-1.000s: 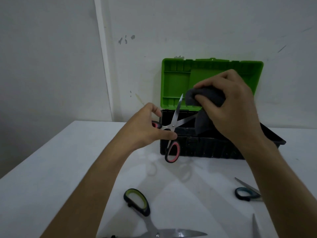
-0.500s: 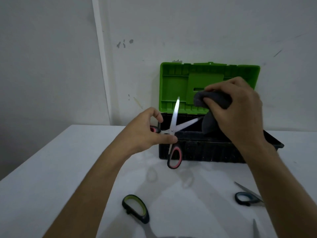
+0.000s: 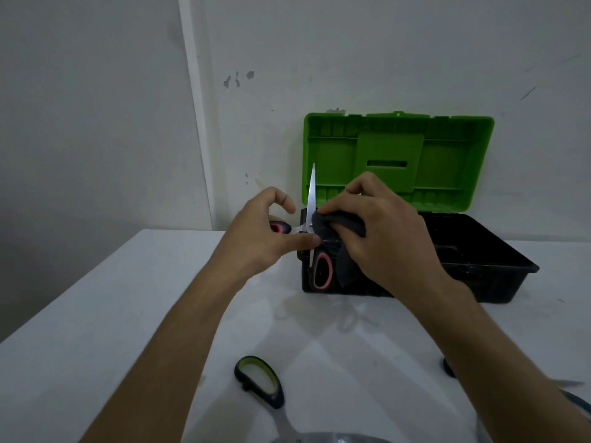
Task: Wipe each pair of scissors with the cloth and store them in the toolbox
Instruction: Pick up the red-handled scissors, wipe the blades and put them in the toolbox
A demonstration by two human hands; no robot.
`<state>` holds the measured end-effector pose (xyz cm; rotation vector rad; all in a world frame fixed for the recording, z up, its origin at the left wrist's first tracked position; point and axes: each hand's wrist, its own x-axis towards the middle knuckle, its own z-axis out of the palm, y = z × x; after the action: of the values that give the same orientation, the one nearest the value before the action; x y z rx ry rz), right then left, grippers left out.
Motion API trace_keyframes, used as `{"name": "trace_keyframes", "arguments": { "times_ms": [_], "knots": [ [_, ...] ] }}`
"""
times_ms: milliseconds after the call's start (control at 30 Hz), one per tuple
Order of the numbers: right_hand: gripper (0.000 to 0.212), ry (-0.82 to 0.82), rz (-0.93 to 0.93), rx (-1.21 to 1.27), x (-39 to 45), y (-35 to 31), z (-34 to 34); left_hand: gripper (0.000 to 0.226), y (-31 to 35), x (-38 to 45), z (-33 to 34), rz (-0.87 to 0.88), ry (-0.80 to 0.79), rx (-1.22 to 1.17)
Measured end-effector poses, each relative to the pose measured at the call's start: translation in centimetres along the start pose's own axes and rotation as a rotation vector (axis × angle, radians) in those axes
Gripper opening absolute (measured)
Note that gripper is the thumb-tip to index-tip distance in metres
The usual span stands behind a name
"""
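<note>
Since half a second ago the right hand has slid its pinched dark cloth down to the pivot of the open red-handled scissors, gripped mid-frame by the left hand before the open toolbox

Red-handled scissors held open in air w/ one blade pointing straight up, just in front of toolbox (black base, green lid up). Dark grey cloth wrapped over the other blade near pivot. Green-handled scissors flat on table, near edge.
</note>
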<state>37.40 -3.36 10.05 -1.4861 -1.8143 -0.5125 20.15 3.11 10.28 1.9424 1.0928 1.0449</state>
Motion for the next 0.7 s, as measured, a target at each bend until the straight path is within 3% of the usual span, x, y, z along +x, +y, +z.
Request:
{"name": "trace_keyframes", "arguments": {
  "times_ms": [133, 367, 700],
  "knots": [
    [0.02, -0.074, -0.052, -0.02, 0.4, 0.4, -1.2, 0.046, 0.1, 0.0, -0.1, -0.012, -0.05, -0.037],
    [0.018, 0.051, -0.038, -0.048, 0.3, 0.8, -1.6, 0.024, 0.1, 0.3, 0.1, -0.032, -0.142, -0.138],
    [0.017, -0.062, -0.128, 0.004, 0.3, 0.5, -0.9, 0.022, 0.2, 0.5, -0.7, -0.038, -0.044, -0.265]
  ]
}}
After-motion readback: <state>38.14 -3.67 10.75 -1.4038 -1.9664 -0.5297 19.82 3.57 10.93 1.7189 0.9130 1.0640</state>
